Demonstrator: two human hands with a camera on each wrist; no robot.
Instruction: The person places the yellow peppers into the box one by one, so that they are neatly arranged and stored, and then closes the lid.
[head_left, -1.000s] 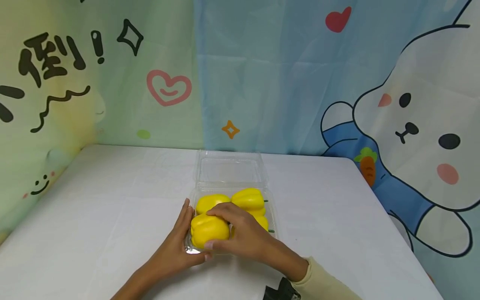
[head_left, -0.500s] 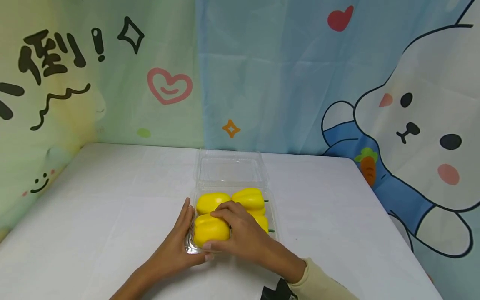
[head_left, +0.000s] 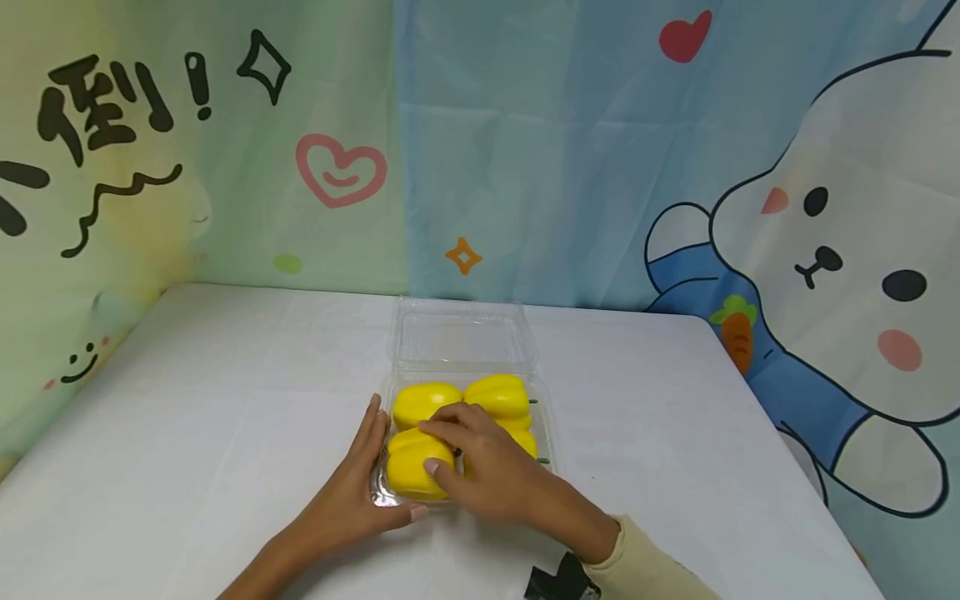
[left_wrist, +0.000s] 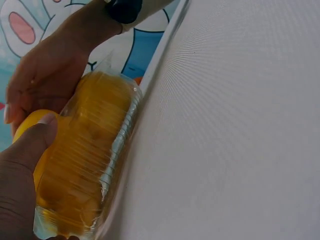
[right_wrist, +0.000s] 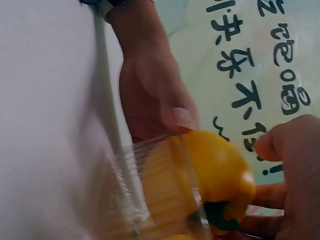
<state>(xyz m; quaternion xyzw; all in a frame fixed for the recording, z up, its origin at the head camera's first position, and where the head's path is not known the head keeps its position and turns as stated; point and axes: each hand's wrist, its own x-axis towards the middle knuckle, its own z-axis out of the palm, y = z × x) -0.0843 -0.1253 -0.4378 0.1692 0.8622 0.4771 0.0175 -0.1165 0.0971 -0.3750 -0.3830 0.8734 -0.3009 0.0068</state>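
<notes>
Several yellow bell peppers lie in a clear plastic clamshell container (head_left: 545, 433), two of them with green stems showing on the right. My left hand (head_left: 356, 483) braces the container's front left corner, straight fingers along the left wall and thumb along the front. At the front left is one bell pepper (head_left: 412, 471), low in the container. My right hand (head_left: 491, 462) lies over it, fingertips at its top. The right wrist view shows that hand's thumb (right_wrist: 270, 146) apart from the pepper (right_wrist: 215, 165), with fingers by its green stem end. The right hand partly hides the front right pepper.
The clear lid (head_left: 461, 333) stands opened at the back of the container, near the far edge of the white table (head_left: 225, 433). A printed curtain (head_left: 525, 150) hangs behind. Something black (head_left: 555, 581) shows by the right sleeve (head_left: 648, 562).
The front left pepper has shifted slightly right and settled between its neighbours. My right thumb has moved from the pepper's front edge up over its right side. My left hand has barely moved.
</notes>
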